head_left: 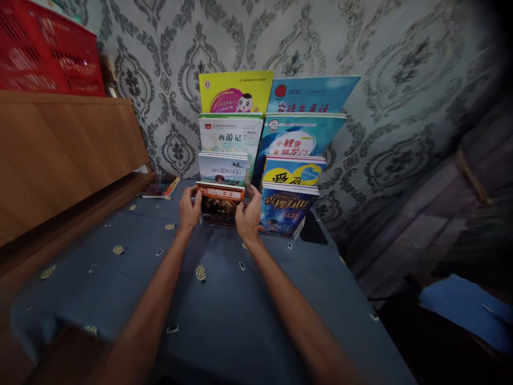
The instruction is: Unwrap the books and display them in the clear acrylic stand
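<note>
My left hand (pixel 189 207) and my right hand (pixel 249 214) grip the two side edges of a book (pixel 220 207) with an orange top band and a lion on its cover. It stands upright at the front of the left stack. Behind it rise a pale book (pixel 222 167), a white book (pixel 230 133) and a tall yellow-green book (pixel 236 91), stepped by height. To the right stand a dark blue book (pixel 285 211), a yellow and blue book (pixel 294 172), a teal book (pixel 302 136) and a taller blue book (pixel 315 93). Whatever supports the books is mostly hidden.
A blue patterned cloth (pixel 216 310) covers the table. Another book (pixel 160 187) lies at its back left. A dark flat object (pixel 313 230) lies right of the stacks. On the left, a red basket (pixel 52 51) sits on a wooden cabinet (pixel 68 155). Patterned wallpaper (pixel 176 107) is behind.
</note>
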A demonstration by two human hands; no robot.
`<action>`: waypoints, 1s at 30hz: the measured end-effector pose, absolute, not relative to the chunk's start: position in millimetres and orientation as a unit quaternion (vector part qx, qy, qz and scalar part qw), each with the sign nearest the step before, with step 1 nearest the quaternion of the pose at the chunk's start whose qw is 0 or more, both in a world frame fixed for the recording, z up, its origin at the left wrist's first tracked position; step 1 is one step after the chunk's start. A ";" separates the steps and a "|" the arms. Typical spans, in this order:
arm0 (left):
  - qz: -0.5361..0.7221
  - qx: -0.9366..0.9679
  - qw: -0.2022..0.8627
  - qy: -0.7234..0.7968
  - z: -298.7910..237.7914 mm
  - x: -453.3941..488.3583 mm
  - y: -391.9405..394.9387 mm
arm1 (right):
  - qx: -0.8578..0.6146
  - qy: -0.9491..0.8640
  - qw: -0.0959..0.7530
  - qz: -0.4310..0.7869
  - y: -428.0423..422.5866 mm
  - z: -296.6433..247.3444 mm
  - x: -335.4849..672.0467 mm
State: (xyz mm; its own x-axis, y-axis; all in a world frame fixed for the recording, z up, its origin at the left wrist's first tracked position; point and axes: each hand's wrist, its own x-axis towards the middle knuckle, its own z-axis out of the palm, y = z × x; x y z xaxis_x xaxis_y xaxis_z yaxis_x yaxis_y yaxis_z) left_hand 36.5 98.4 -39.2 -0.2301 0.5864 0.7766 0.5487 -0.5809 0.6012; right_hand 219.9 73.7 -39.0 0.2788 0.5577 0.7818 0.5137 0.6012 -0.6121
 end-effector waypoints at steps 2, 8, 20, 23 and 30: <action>0.645 0.612 0.012 0.458 -38.9 36.7 98.3 | -0.444 -0.603 0.662 0.013 71.3 -34.0 221.1; 0.674 0.602 0.001 0.428 -33.3 39.4 91.4 | -0.428 -0.612 0.665 -0.006 62.9 -19.1 225.2; 0.697 0.580 0.018 0.422 -32.2 35.8 91.0 | -0.360 -0.615 0.701 -0.002 44.9 6.4 226.2; 0.708 0.557 0.042 0.433 -38.3 30.2 95.4 | -0.338 -0.624 0.704 -0.024 33.5 16.3 222.6; 0.676 0.512 0.103 0.521 -69.2 7.5 103.3 | -0.238 -0.718 0.653 -0.034 11.0 7.7 189.6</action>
